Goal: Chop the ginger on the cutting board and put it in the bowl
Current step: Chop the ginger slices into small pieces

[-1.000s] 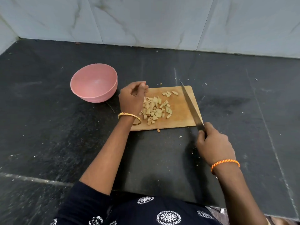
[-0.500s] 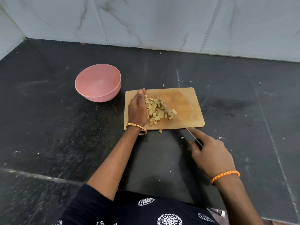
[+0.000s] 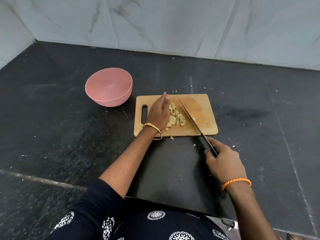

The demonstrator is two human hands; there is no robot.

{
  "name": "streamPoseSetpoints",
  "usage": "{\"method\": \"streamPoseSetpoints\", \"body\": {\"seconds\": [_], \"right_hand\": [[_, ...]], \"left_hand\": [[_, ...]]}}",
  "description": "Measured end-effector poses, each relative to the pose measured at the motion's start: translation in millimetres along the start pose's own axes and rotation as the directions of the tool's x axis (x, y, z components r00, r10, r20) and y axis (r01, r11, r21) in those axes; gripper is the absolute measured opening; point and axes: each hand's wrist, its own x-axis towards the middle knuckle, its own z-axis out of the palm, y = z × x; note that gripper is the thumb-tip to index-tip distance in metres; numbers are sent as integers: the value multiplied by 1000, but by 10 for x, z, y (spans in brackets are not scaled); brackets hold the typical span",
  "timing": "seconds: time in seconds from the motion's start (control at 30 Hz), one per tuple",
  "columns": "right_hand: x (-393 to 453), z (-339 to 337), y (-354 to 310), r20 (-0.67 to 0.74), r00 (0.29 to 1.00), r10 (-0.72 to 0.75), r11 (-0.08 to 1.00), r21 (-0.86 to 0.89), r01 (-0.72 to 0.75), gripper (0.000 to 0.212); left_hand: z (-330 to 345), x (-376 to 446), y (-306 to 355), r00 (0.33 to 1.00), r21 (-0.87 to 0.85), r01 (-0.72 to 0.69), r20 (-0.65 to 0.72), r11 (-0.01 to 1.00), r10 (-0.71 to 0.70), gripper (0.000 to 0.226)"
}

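Note:
Several pale chopped ginger pieces (image 3: pixel 176 117) lie heaped in the middle of the wooden cutting board (image 3: pixel 206 104). My left hand (image 3: pixel 159 112) rests on the board with straight fingers, its edge against the left side of the heap. My right hand (image 3: pixel 223 162) grips the black handle of a long knife (image 3: pixel 189 116). Its blade lies slanted across the board along the right side of the heap. The pink bowl (image 3: pixel 109 87) stands empty on the counter, left of the board.
The black stone counter (image 3: pixel 60 129) carries small ginger scraps, one (image 3: pixel 171 138) just off the board's front edge. A marble-tiled wall (image 3: pixel 173 23) closes the back and left. The counter's front edge runs near my body.
The knife blade has swept from the board's right side leftward against the ginger, gathering the scattered pieces into a tighter heap. My left hand has straightened and now walls the heap's left side.

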Motion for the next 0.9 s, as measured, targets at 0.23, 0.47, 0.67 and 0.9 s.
{"method": "streamPoseSetpoints", "body": {"seconds": [0.23, 0.47, 0.67, 0.9], "right_hand": [[-13, -12, 33, -26, 999, 23, 992, 125, -19, 43], [-51, -5, 59, -30, 999, 20, 978, 211, -13, 38], [-3, 20, 47, -56, 998, 13, 968, 249, 2, 39], [80, 102, -121, -48, 999, -23, 944, 327, 38, 27]], "left_hand": [[-187, 349, 132, 988, 529, -152, 87, 835, 125, 26], [-181, 508, 332, 968, 711, -208, 249, 672, 37, 21], [-110, 552, 358, 984, 606, -157, 163, 780, 72, 13], [182, 488, 378, 1000, 459, 28, -4, 888, -29, 14]]}}
